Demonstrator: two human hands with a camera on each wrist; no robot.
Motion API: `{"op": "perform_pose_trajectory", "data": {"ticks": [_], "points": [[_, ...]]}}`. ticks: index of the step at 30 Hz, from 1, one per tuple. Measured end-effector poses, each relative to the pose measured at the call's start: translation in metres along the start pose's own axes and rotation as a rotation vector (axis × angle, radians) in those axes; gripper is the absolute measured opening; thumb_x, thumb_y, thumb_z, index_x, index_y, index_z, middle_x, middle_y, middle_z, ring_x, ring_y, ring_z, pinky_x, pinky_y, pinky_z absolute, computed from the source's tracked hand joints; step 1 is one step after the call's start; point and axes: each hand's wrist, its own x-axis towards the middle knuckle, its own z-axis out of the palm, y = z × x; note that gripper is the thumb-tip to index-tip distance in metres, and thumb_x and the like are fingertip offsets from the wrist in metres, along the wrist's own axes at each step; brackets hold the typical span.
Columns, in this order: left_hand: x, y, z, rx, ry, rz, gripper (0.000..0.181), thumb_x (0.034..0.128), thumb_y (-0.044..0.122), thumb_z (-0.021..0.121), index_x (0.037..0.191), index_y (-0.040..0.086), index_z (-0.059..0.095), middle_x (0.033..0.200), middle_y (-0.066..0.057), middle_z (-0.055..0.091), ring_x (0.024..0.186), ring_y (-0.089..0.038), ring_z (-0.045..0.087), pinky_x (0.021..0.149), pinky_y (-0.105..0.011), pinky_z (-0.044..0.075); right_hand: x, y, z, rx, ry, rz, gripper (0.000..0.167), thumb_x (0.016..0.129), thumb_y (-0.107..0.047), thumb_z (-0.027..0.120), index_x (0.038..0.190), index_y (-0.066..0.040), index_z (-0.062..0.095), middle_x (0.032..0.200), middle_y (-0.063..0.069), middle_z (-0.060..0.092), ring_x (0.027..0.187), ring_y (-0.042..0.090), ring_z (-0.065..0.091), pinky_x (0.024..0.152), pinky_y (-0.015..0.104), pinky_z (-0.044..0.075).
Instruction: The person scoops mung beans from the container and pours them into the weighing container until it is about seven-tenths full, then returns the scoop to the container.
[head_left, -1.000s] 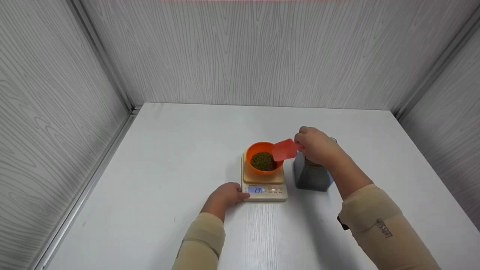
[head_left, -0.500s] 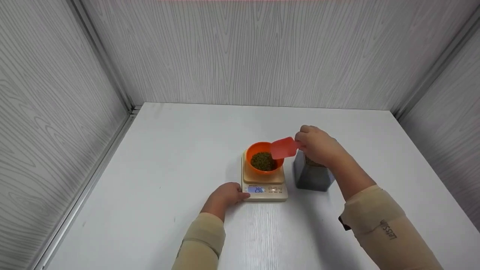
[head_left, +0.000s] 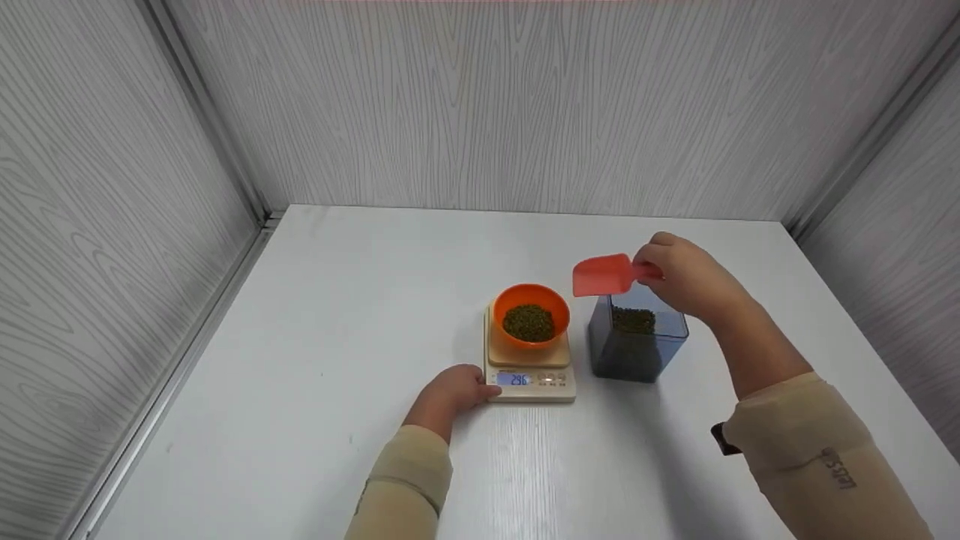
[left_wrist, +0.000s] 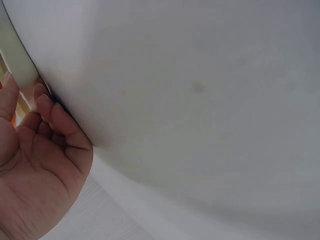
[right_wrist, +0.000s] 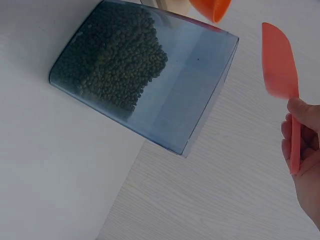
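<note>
My right hand [head_left: 688, 276] grips a red plastic scoop [head_left: 602, 275] by its handle, above a clear bluish container [head_left: 628, 352]. In the right wrist view the scoop's blade shows no beans on it. Small green beans, like mung beans [right_wrist: 117, 57], fill part of the container. To its left an orange bowl [head_left: 530, 291] holds more green beans [head_left: 529, 322] and sits on a cream kitchen scale [head_left: 568, 390]. The lit display seems to read 296. My left hand [head_left: 452, 388] holds the scale's front left corner, thumb on top and fingers curled at the side.
Everything stands on a white table [head_left: 360, 300]. Grey wood-grain panels [head_left: 480, 105] rise behind it and at both sides. The container stands just right of the scale, with a narrow gap between them.
My right hand has drawn the scoop up and right, away from the bowl, to above the container. The display went from 295 to 296. My left hand has stayed in place.
</note>
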Motion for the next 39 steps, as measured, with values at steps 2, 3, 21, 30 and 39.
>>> {"op": "perform_pose_trajectory", "data": {"ticks": [2,3,21,30,39], "points": [[-0.001,0.001,0.000,0.002,0.002,-0.007,0.029,0.0836,0.037,0.063,0.075,0.011,0.054,0.070,-0.002,0.048,0.070,-0.018,0.046,0.068,-0.032,0.038,-0.003,0.005,-0.005,0.007,-0.004,-0.011,0.018,0.080,0.002,0.064,0.098,-0.002,0.064,0.092,0.009,0.055,0.082,0.025,0.053,0.074,0.041,0.049],[-0.001,0.001,-0.001,0.003,0.003,-0.009,0.029,0.0836,0.037,0.064,0.075,0.011,0.055,0.070,-0.002,0.048,0.070,-0.018,0.046,0.068,-0.033,0.038,-0.005,0.008,-0.007,0.012,-0.010,-0.013,0.017,0.081,0.002,0.063,0.097,-0.002,0.064,0.092,0.010,0.055,0.082,0.025,0.053,0.073,0.041,0.049],[-0.002,0.000,-0.002,-0.014,0.004,-0.024,0.030,0.0835,0.039,0.063,0.075,0.011,0.054,0.072,-0.002,0.049,0.070,-0.018,0.046,0.068,-0.032,0.038,-0.018,0.034,-0.026,-0.025,-0.230,0.127,0.011,0.080,0.004,0.060,0.090,0.002,0.064,0.081,0.012,0.058,0.072,0.025,0.053,0.065,0.039,0.047],[-0.002,0.000,-0.002,-0.023,0.009,-0.022,0.030,0.0832,0.037,0.064,0.074,0.011,0.053,0.069,-0.002,0.047,0.069,-0.018,0.046,0.067,-0.032,0.037,-0.012,0.024,-0.009,-0.166,-0.316,0.129,0.010,0.078,0.006,0.058,0.084,0.002,0.065,0.073,0.011,0.056,0.066,0.023,0.050,0.060,0.036,0.046],[0.000,0.000,0.000,0.002,-0.001,-0.009,0.030,0.0835,0.038,0.063,0.077,0.010,0.056,0.073,-0.003,0.050,0.072,-0.019,0.047,0.071,-0.034,0.039,-0.010,0.019,0.012,-0.378,-0.358,0.066,0.019,0.070,0.010,0.062,0.088,0.004,0.065,0.080,0.016,0.058,0.068,0.026,0.054,0.068,0.042,0.049]]}}
